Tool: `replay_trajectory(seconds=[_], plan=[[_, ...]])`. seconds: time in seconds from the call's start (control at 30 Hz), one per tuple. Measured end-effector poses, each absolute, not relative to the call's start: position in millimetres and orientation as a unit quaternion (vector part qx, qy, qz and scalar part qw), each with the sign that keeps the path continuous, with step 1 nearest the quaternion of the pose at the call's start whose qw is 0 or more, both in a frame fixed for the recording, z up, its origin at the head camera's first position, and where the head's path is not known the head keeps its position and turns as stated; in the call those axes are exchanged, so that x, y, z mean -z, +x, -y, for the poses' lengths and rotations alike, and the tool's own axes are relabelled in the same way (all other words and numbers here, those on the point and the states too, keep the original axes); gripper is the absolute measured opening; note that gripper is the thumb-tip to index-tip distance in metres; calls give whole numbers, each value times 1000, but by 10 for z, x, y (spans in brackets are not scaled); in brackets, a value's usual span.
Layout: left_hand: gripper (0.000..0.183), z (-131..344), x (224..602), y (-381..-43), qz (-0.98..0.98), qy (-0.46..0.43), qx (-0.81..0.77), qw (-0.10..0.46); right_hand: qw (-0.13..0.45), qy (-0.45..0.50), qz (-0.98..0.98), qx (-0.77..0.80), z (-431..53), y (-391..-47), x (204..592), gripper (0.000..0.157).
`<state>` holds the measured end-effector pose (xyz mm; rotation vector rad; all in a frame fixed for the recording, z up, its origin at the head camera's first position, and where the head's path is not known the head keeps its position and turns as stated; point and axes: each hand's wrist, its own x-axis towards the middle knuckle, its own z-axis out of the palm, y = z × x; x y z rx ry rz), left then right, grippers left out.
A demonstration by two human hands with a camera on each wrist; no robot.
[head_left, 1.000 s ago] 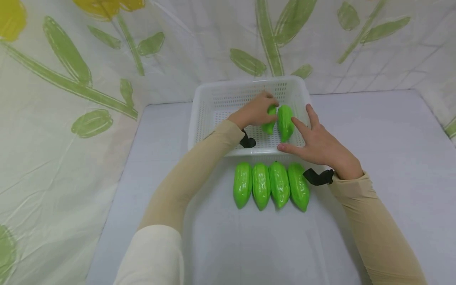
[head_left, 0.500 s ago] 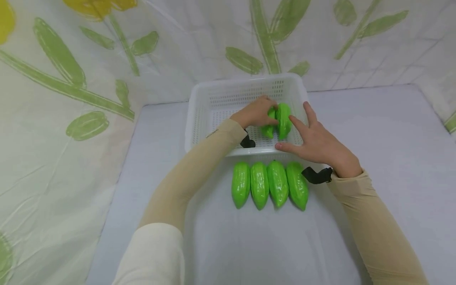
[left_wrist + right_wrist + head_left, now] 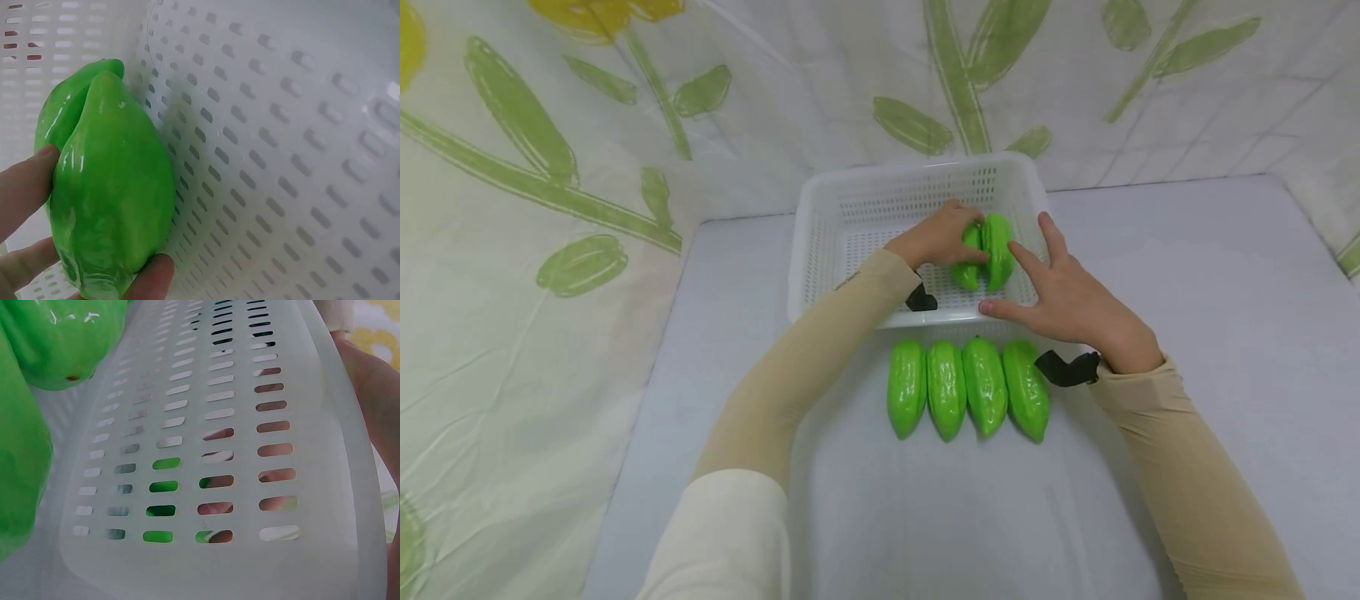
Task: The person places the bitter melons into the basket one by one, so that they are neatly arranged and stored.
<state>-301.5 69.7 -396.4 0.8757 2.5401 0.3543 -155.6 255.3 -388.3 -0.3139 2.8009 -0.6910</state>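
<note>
My left hand (image 3: 942,235), inside the white slotted basket (image 3: 835,317), grips a glossy green ridged fruit (image 3: 119,181) with thumb and fingers. Pressed close beside it in the basket is a second such fruit (image 3: 998,252). My right hand (image 3: 1070,298) is spread at the basket's right front corner, its thumb at the front rim and its index finger near the second fruit. On the table in front of the basket, several more green fruits (image 3: 947,392) lie side by side in a row. The right wrist view shows two of them close up, past the basket wall (image 3: 312,487).
The basket stands on a pale table (image 3: 737,333) near its back edge. Behind and to the left hangs a white curtain (image 3: 805,92) printed with green leaves and yellow flowers.
My left hand has brought its fruit to the right, narrowing the gap to the second fruit in the basket. My right hand keeps its place at the corner, and the row on the table is unmoved.
</note>
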Motion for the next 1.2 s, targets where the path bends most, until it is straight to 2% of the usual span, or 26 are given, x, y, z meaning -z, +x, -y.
replay_trajectory(seconds=[0.5, 0.93, 1.2], plan=[[82, -671, 3982, -3066, -910, 294, -142, 254, 121, -103, -959, 233, -2540, -1550, 3883, 110], [86, -669, 3952, -3067, -910, 290, -139, 261, 122, -101, -960, 230, -2540, -1555, 3875, 110], [88, -666, 3854, -3036, -916, 296, -111, 247, 128, -99, -960, 231, -2529, -1544, 3857, 109]])
